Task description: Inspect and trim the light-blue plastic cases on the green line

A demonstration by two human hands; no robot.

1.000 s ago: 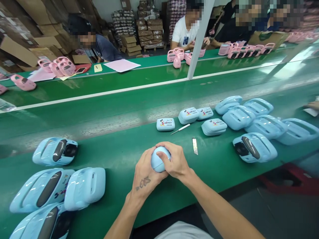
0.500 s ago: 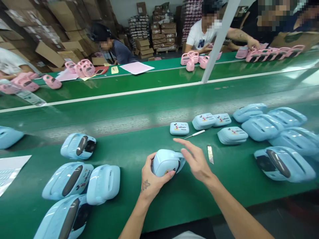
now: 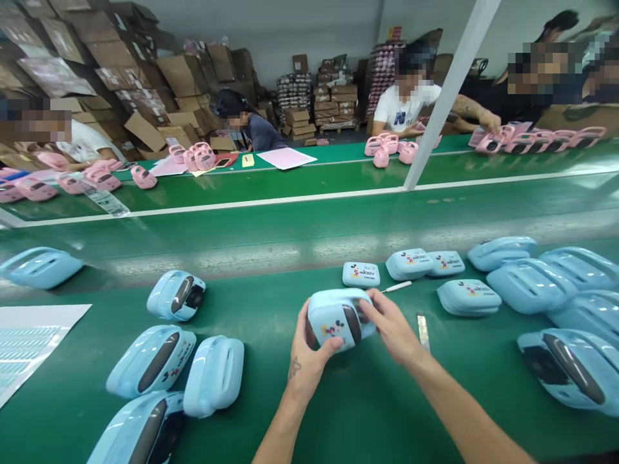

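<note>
My left hand [image 3: 309, 361] grips a light blue plastic casing [image 3: 333, 316] from its left side, thumb on the printed front. The casing has a carry handle on top, a dark panel and a cartoon mouse print. On its right end, my right hand [image 3: 389, 325] holds it too, with bent fingers over the dark part. Just behind the casing lies a blue printed cover [image 3: 361, 274], and beside that a white-handled thin tool [image 3: 397, 287]. A small patterned strip [image 3: 423, 331] lies to the right of my right hand.
Blue casings stand at left [image 3: 213, 376] and in a group at right [image 3: 529, 283]. Stacked printed covers [image 3: 469, 298] lie nearby. A printed sheet [image 3: 39, 345] is at far left. Across the belt, co-workers handle pink casings [image 3: 382, 153]; a slanted post [image 3: 449, 96] rises there.
My right hand has moved from open beside the casing to holding its right end. The casing has turned, so its printed front and dark panel show more. The camera view has tilted up.
</note>
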